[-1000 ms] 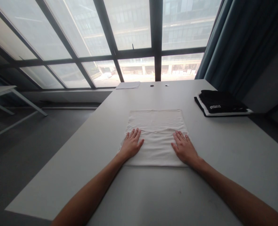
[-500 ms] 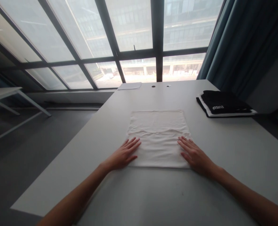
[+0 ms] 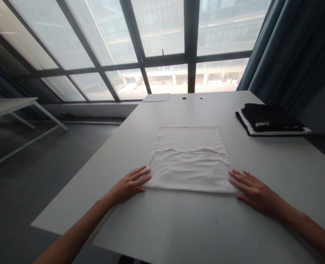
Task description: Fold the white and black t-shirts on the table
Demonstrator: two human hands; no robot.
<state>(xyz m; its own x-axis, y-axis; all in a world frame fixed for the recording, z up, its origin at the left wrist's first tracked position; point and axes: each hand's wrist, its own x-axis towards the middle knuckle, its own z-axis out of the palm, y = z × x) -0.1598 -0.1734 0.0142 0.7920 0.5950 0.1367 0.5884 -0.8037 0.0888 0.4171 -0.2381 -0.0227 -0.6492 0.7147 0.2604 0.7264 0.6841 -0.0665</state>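
A white folded garment (image 3: 191, 165), which looks like a T-shirt, lies flat on the white table (image 3: 179, 223) in front of me. A curved hem or neckline crosses its middle, and soft wrinkles run over the near half. My left hand (image 3: 130, 185) rests flat at the garment's near left corner, fingers stretched out and fingertips touching its edge. At the near right corner lies my right hand (image 3: 254, 190), also flat with fingers spread, its tips on the cloth's edge. Neither hand grips anything.
A stack of folded black and white clothes (image 3: 272, 119) sits at the table's right side. White paper or cloth (image 3: 156, 97) lies at the far left edge, near two cable holes (image 3: 184, 98). Beyond are windows, a blue curtain (image 3: 264, 47) and another table (image 3: 10, 104).
Both hands have slid outward from on top of the garment to its side edges. The wrinkles in the near half look smoother and more spread. The view has shifted slightly.
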